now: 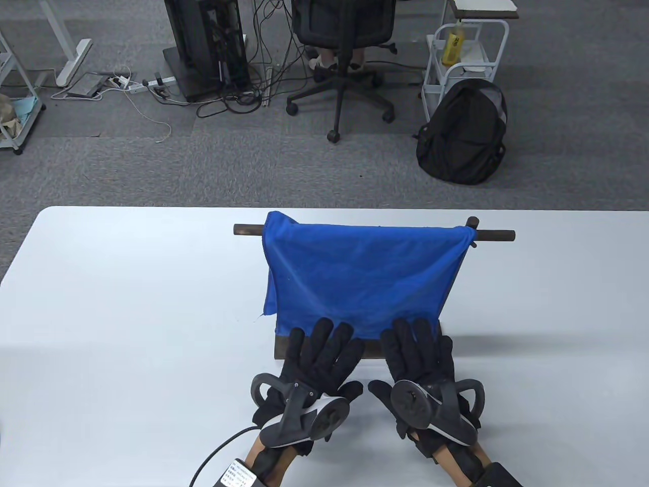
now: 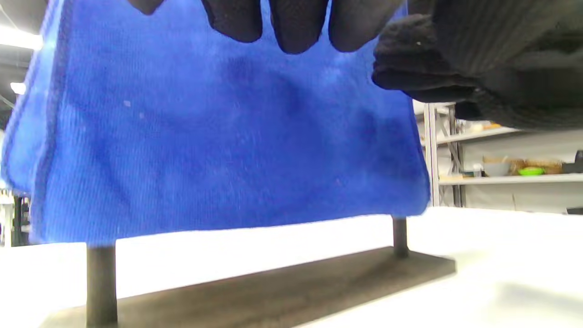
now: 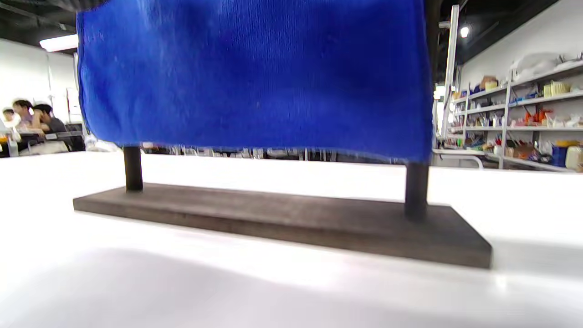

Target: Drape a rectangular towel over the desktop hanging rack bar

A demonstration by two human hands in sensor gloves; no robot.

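Towel [image 1: 362,276], blue terry rectangle draped over dark wooden rack [image 3: 291,218], left hand [image 1: 317,357] and right hand [image 1: 418,355] spread flat.

An office that doubles as a lab. Grey carpet tiles [image 1: 152,167] run behind the white worktop [image 1: 127,304], with a swivel chair [image 1: 345,30], a computer tower [image 1: 208,40], a power strip [image 1: 147,85] trailing cables and a backpack [image 1: 464,132]. Metal shelving [image 3: 524,109] holds boxes and assorted props, and people [image 3: 36,116] sit at desks.

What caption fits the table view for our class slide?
Blue towel draped over the rack bar; left hand and right hand open by its lower edge.
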